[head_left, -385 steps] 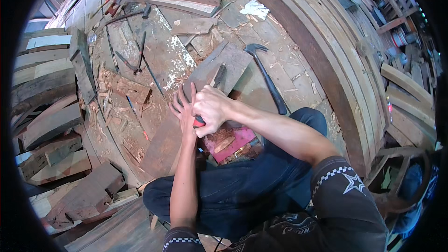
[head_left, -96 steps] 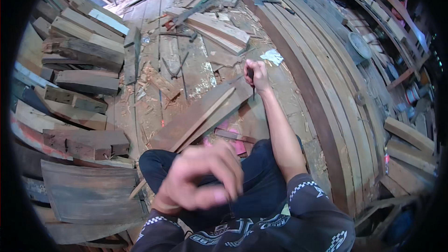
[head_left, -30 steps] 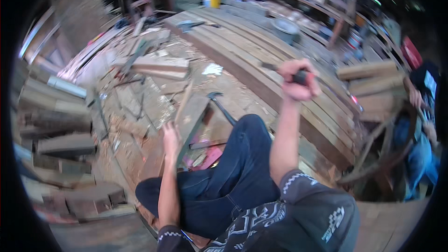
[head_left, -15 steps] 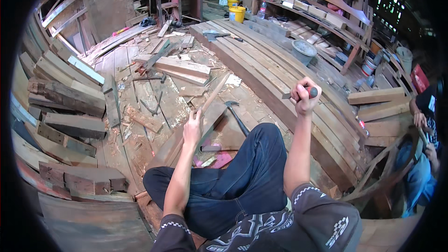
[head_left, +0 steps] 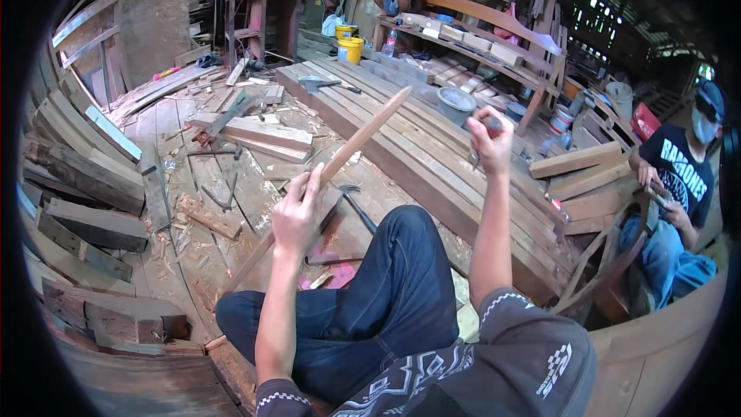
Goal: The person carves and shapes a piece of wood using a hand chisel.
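Head view: wood strip (head_left: 364, 137) raised in left hand (head_left: 297, 215), hand tool (head_left: 494, 125) clear of it in right hand (head_left: 492, 145).
Left fingers closed round strip; upper length runs up and right past the grip to a tapered tip, lower end unclear. Right fist clenched on tool, blade hard to make out. Progress: looks partly shaped, tip narrowed; can't tell how much shaping is left.

Your stick (head_left: 363, 136) is matt, fairly smooth bare wood, your jeans (head_left: 395, 282) matt cloth, the planks (head_left: 441, 167) rough-looking dull wood, the hammer (head_left: 360, 209) metal at its head, the bucket (head_left: 350, 52) smooth plastic.
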`<state>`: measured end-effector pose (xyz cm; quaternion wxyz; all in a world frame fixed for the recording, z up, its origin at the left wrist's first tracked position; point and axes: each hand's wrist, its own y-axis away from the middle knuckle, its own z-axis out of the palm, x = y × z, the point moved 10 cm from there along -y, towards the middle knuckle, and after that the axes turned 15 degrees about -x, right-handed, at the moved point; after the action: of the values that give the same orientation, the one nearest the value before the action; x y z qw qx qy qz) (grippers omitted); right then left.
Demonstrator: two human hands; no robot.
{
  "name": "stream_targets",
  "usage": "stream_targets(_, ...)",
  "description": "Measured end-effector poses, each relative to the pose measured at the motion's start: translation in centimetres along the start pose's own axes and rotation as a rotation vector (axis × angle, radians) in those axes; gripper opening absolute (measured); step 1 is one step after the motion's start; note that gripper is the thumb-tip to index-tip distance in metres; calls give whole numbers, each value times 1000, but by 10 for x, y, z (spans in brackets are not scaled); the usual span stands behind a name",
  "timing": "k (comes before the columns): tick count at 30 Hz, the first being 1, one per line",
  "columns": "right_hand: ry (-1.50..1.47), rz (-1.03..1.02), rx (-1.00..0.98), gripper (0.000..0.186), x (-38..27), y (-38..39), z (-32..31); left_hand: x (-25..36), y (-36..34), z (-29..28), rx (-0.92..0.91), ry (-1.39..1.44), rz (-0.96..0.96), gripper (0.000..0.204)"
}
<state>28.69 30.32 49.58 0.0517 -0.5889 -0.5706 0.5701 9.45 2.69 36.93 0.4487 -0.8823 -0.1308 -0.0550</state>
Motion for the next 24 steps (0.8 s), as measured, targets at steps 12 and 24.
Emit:
stream_targets(12,27,-123,-303,19,-21,-28,131,-20,43,-6,13,-2,-21,48)
stream_targets(24,-616,143,-221,15,101,-36,179,-72,47,44,-128,-18,-172,42)
